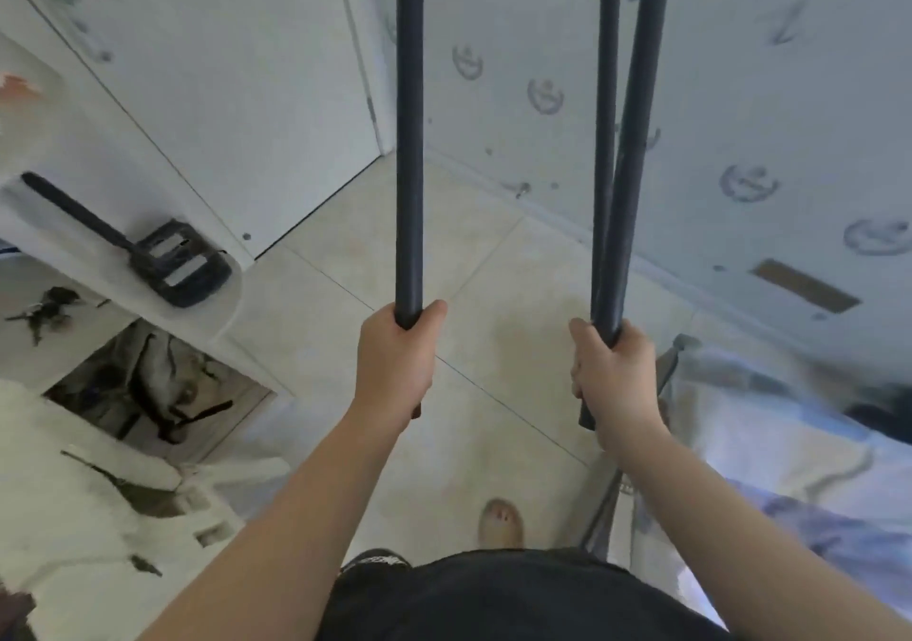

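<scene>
Dark frame legs (409, 146): matt, smooth tubes, prob. coated metal. Floor tiles (345, 270): pale, smooth w/ slight sheen. Wall (740, 72): printed paper, matt. Cupboard door (222, 72): white, smooth. Bedding (789, 443): soft cloth, creased.

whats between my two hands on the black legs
Nothing: in the head view the gap between the left hand and right hand, each gripping a black leg, shows only pale floor tiles crossed by a grout line.
</scene>
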### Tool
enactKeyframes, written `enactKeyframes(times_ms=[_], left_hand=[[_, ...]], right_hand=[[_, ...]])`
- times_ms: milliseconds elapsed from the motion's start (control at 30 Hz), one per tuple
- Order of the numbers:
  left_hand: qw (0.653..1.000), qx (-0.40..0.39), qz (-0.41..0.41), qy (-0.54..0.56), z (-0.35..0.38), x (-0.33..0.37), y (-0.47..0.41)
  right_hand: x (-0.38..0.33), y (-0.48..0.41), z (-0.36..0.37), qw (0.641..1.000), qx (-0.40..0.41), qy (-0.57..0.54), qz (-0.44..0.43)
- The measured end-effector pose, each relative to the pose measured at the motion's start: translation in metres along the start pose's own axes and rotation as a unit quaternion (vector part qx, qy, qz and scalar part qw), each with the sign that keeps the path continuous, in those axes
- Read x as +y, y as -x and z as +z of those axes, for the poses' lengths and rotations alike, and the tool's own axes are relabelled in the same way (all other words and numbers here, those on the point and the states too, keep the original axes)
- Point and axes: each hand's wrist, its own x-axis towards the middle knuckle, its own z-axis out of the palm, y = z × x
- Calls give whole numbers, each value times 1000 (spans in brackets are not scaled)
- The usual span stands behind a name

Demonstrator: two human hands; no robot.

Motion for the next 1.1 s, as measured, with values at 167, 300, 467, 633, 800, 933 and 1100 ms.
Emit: enactKeyframes(times_ms=[167,300,467,633,800,933,1100], left_hand=[[989,-59,-93,-99,61,-21,-58],[961,-109,-182,-177,96,-57,-110],[891,-203,-279,-296,132,-108,-170],[829,-269,-352,-342,147,-153,-218],[813,-244,-467,-250,154,-184,-256],[805,-227,-510,-201,159,-199,-282],[811,-217,-530,-121,167,-203,-304]], right_hand=[[45,-56,-21,993,18,61,104],[86,-94,-19,967,9,105,230],[146,-142,-3,920,26,132,369],[194,-170,25,870,35,129,475],[222,-198,35,842,14,162,515],[235,-218,44,847,-19,166,505],[243,-241,48,850,-3,194,489]])
